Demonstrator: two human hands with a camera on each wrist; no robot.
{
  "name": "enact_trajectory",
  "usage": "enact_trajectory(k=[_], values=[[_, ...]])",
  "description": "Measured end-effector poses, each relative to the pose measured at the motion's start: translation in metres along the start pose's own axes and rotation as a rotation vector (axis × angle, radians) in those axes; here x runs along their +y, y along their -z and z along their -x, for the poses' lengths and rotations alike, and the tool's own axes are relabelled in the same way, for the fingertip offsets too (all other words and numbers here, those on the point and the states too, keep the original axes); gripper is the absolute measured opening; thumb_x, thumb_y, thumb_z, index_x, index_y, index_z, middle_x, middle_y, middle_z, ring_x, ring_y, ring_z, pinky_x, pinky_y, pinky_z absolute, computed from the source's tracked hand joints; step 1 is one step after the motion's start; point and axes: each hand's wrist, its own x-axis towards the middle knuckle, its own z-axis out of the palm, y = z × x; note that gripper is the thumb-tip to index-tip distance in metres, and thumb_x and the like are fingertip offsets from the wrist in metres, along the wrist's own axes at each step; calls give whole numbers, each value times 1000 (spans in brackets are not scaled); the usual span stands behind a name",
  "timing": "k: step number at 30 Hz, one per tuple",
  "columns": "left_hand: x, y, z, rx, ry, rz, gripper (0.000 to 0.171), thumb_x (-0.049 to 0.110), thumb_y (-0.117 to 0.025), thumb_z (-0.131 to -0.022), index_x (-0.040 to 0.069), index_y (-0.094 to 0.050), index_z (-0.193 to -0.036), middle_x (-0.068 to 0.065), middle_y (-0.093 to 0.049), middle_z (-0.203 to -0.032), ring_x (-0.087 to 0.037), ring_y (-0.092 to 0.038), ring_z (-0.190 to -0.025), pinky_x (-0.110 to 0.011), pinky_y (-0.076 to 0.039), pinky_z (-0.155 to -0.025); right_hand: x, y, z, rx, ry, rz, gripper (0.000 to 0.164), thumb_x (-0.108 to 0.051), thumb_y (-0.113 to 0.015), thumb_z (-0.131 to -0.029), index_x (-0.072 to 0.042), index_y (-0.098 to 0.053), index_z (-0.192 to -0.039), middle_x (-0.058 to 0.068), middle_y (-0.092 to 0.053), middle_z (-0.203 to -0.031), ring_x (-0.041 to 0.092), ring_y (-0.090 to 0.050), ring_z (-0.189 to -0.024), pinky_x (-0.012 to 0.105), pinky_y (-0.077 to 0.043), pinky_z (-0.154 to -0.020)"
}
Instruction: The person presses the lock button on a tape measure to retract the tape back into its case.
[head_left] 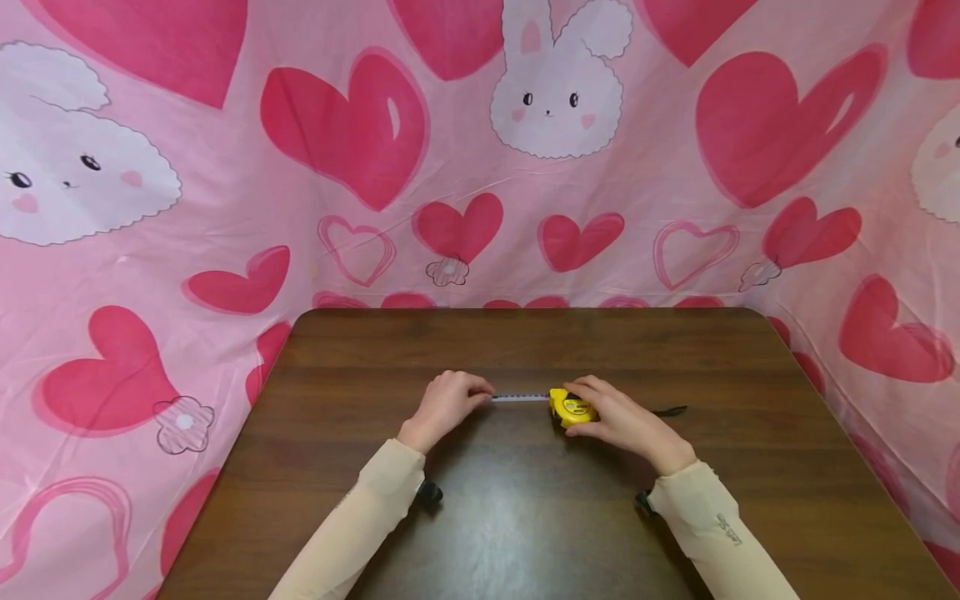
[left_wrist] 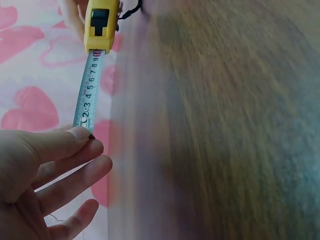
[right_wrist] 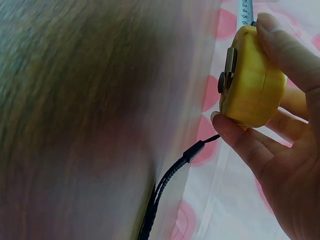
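My right hand [head_left: 621, 417] grips a yellow tape measure [head_left: 573, 408], thumb on one side and fingers on the other. From its mouth a short length of white blade [left_wrist: 89, 90] runs left, with numbers up to about 9 showing in the left wrist view. The free end of that blade is pinched between thumb and forefinger of my left hand [head_left: 448, 403], whose other fingers are spread below. A dark slide button [left_wrist: 99, 22] sits on the case. The black wrist strap [right_wrist: 172, 172] trails from the case's rear, past my right hand.
Both hands are over a dark brown wooden table [head_left: 510, 517]. Around its far and side edges hangs a pink cloth [head_left: 480, 175] printed with hearts and bunnies. Black camera mounts [head_left: 430, 493] sit at the wrists, over beige sleeves [head_left: 352, 525].
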Motion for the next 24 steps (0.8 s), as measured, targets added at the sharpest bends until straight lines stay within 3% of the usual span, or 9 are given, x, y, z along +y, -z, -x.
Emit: enact_trajectory(k=[19, 24], values=[[14, -6, -1, -20, 10, 33, 14, 16, -76, -96, 13, -83, -109, 0, -79, -102, -13, -67, -83, -34, -59, -83, -8, -5, -2, -17, -25, -46, 72, -36, -85, -88, -12, -56, -149, 8, -55, -143, 27, -57, -124, 53, -49, -108], [17, -9, -3, -25, -13, 25, 14, 16, -76, -96, 13, -83, -108, 1, -79, -101, -11, -66, -82, -31, -59, -82, -11, -6, -3, -18, -21, -51, 72, -36, -85, -88, -12, -55, -150, 7, -54, -144, 26, -56, -125, 53, -48, -109]])
